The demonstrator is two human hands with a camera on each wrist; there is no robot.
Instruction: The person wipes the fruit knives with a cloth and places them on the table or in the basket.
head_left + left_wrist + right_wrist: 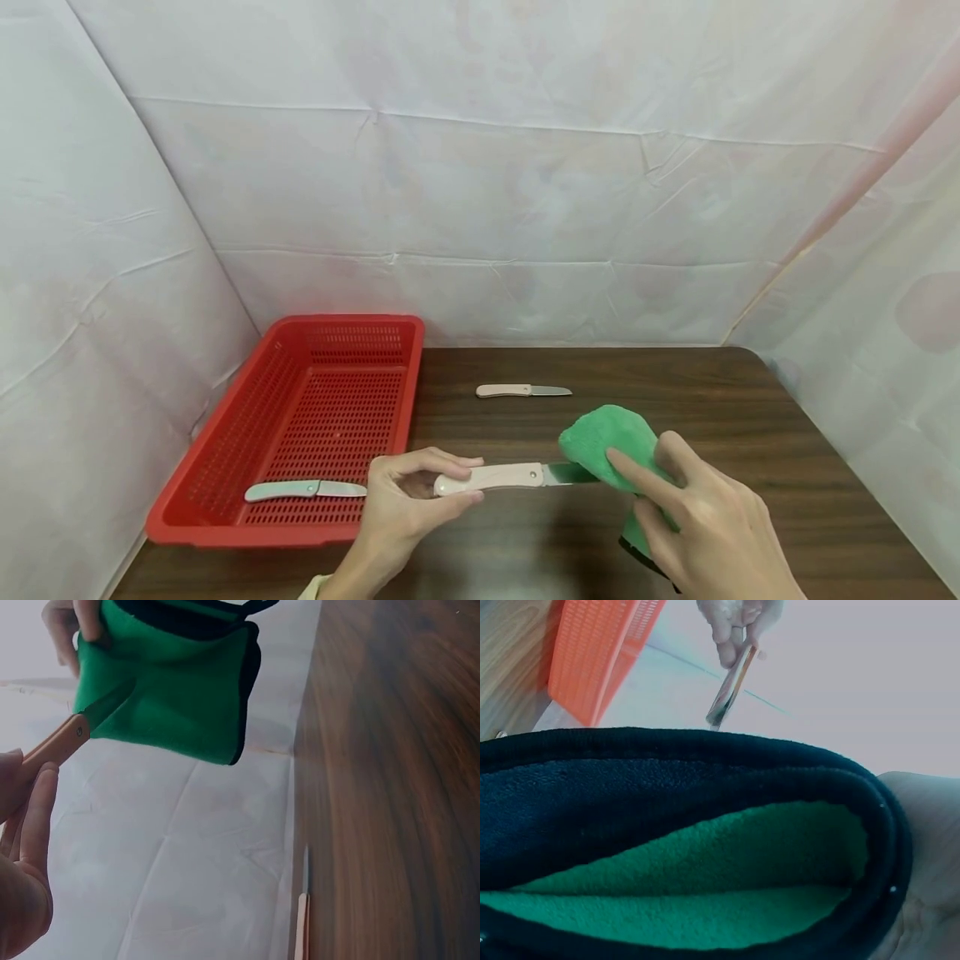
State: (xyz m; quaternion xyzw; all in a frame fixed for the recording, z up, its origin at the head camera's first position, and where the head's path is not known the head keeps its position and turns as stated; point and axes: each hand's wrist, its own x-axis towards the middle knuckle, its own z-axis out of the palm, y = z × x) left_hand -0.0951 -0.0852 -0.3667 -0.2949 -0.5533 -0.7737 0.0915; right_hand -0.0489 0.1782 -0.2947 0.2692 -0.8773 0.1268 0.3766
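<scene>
My left hand [408, 504] pinches the pale pink handle of a folding knife [504, 477] between thumb and fingers, its blade out and pointing right. A folded green cloth [611, 442] with dark edging is held by my right hand [705, 508] against the blade, covering its tip in the head view. In the left wrist view, the blade lies along the face of the cloth [172, 682]. From the right wrist, the cloth [780, 847] fills the lower part and hides most of the right hand; the knife handle [733, 682] shows beyond it.
A red plastic basket [411, 417] stands on the left of the dark wooden table [750, 417]. Inside it lies a folding knife with a pale green handle [288, 490], opened out. Another pink-handled knife [510, 390] lies open behind my hands. Pale sheeting [487, 192] hangs around the table.
</scene>
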